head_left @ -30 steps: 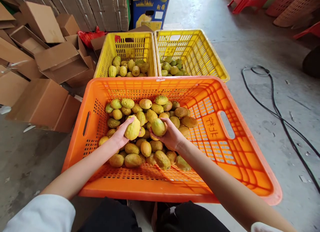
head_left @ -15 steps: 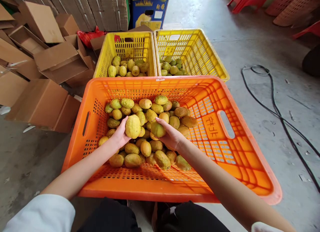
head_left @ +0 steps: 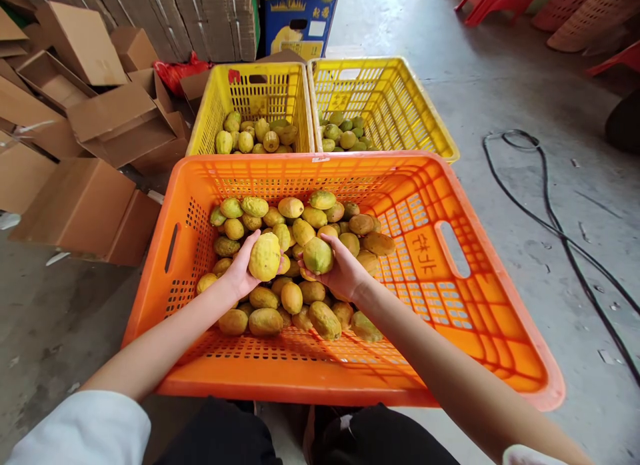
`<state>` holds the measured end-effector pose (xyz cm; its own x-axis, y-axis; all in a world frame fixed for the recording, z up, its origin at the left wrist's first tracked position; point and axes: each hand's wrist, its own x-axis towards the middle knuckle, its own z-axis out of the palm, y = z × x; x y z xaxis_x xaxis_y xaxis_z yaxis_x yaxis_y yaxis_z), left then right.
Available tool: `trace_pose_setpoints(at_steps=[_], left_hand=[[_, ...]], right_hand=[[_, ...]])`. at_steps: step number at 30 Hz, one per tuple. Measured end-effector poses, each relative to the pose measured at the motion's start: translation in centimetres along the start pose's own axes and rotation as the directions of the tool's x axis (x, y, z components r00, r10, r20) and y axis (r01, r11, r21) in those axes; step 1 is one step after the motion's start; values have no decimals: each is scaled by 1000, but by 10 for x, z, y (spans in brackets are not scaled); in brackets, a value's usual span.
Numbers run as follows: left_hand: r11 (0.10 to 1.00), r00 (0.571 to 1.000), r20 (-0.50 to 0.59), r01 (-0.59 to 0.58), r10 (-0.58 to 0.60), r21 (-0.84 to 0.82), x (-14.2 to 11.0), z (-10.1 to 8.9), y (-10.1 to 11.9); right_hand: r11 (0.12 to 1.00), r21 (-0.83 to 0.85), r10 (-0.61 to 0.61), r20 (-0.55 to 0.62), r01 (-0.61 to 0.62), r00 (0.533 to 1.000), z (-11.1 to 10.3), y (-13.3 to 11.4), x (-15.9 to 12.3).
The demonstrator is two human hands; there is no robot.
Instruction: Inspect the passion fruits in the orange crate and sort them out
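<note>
My left hand (head_left: 243, 273) is wrapped round a bumpy, ribbed yellow fruit (head_left: 265, 257). In my right hand (head_left: 345, 268) is a rounder, smoother yellow-green fruit (head_left: 318, 255), its end facing up. Both hands are side by side, with a small gap between the two fruits. Beneath them, several yellow, green and brownish oval fruits (head_left: 267, 322) lie heaped in a large orange crate (head_left: 430, 325), mostly towards its left and middle. The exact kind of fruit I cannot tell.
Behind stand two yellow crates: the left one (head_left: 200, 118) holds yellowish fruits, the right one (head_left: 425, 111) greener ones. Cardboard boxes (head_left: 75, 205) are piled at left. A blue carton (head_left: 300, 28) stands at the back. A black cable (head_left: 547, 198) lies on the floor at right.
Both hands have turned slightly with their fruits. The right fruit has tipped up and shows its end, and fingertips now show on the inner sides of both fruits.
</note>
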<state>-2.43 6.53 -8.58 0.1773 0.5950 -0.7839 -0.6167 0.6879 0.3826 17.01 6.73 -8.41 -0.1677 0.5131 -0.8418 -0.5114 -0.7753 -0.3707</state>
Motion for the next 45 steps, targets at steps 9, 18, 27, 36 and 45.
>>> trace_pose_setpoints(at_steps=[9,18,27,36,45], left_hand=[[999,999,-42,-32,33,30,1,-1,0],[992,988,-136,-84,71,-95,6,-2,3],[989,995,-99,-11,-3,-149,4,-3,4],[990,997,-83,-6,-5,-138,7,-7,2],[989,993,-114,-37,21,-141,16,-14,3]], right_hand=[[999,-1,-48,-5,48,999,-2,4,3],[989,-83,-130,-104,122,986,1,5,-1],[998,23,-63,-50,64,997,-6,5,4],[999,37,-13,-38,14,999,-2,0,-2],[998,55,-18,-10,18,1000,-5,-2,1]])
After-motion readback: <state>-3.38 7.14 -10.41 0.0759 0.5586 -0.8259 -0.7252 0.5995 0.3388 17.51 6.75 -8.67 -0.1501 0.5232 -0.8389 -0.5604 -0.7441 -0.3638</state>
